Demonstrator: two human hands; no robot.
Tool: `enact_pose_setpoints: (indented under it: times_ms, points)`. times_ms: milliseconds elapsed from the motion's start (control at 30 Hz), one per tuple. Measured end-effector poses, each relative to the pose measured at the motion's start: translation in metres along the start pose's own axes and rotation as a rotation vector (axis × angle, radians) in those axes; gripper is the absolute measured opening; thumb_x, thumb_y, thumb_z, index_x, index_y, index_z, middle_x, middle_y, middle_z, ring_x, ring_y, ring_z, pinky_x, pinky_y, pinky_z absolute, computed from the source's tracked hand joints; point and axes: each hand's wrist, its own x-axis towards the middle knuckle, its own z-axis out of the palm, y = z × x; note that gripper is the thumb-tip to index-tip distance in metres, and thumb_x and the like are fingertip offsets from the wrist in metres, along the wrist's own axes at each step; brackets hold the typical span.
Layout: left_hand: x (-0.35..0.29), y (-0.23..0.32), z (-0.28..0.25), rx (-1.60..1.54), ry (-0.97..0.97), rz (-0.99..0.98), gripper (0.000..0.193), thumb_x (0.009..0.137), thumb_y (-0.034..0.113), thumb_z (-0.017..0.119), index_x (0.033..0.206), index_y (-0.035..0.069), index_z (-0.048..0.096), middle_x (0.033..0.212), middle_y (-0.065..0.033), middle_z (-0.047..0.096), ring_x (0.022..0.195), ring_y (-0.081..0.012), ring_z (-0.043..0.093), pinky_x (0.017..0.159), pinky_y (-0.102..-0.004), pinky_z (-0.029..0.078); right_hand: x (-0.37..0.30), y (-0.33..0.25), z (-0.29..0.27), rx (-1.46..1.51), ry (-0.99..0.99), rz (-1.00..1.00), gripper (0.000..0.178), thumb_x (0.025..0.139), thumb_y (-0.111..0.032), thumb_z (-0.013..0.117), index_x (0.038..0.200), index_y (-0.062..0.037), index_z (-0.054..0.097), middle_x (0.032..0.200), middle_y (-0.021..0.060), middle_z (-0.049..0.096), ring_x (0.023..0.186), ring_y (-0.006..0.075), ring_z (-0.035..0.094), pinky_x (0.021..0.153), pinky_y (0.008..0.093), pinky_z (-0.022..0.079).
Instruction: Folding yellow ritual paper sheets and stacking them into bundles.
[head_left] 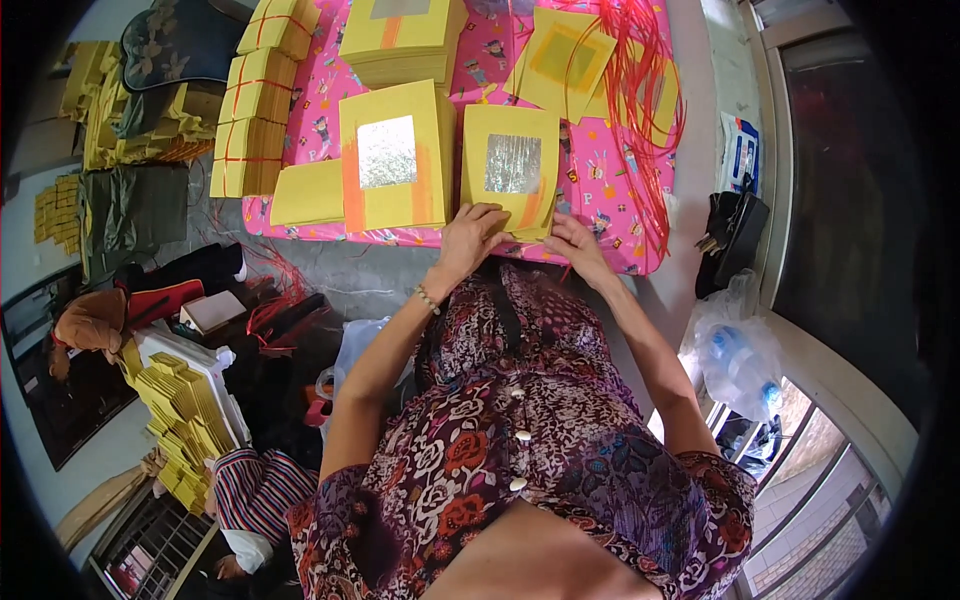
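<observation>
A small stack of yellow joss paper (512, 215), its top sheet bearing a silver foil square and an orange stripe, lies at the near edge of a pink table. My left hand (472, 240) grips its near left corner, with curled fingers on the top sheet. At the near right corner my right hand (578, 246) pinches the edge of the same sheets between thumb and fingers; the fingertips are partly hidden. Just left of it stands a thicker stack of the same paper (428, 160), its foil square face up.
The pink printed tablecloth (605, 205) carries red-tied yellow bundles (248, 150) at the left, a tall stack (400, 65) behind and loose sheets (560, 65) at the far right. Red strings (640, 130) hang over the right edge. Another person in a striped sleeve (262, 490) is at lower left.
</observation>
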Motion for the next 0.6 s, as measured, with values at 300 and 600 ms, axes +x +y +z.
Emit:
enact_pose_setpoints:
  times_ms: [300, 600]
  points:
    - [-0.001, 0.002, 0.000, 0.003, -0.022, -0.016, 0.034, 0.082, 0.028, 0.075, 0.110, 0.010, 0.070, 0.114, -0.0049, 0.066, 0.100, -0.0276, 0.060, 0.083, -0.0377, 0.053, -0.003, -0.016, 0.018, -0.432, 0.258, -0.098, 0.052, 0.091, -0.001, 0.061, 0.139, -0.0045, 0.043, 0.113, 0.0126, 0.063, 0.105, 0.0237, 0.061, 0.089, 0.0340, 0.051]
    - [-0.002, 0.004, 0.000, 0.044, -0.019, 0.053, 0.054, 0.075, 0.032, 0.080, 0.120, 0.007, 0.062, 0.113, -0.0097, 0.062, 0.104, -0.0299, 0.057, 0.086, -0.0402, 0.051, 0.018, -0.041, 0.017, -1.181, 0.221, -0.616, 0.040, 0.073, 0.006, 0.062, 0.109, -0.0092, 0.065, 0.118, 0.0150, 0.054, 0.115, 0.0362, 0.052, 0.089, 0.0427, 0.052]
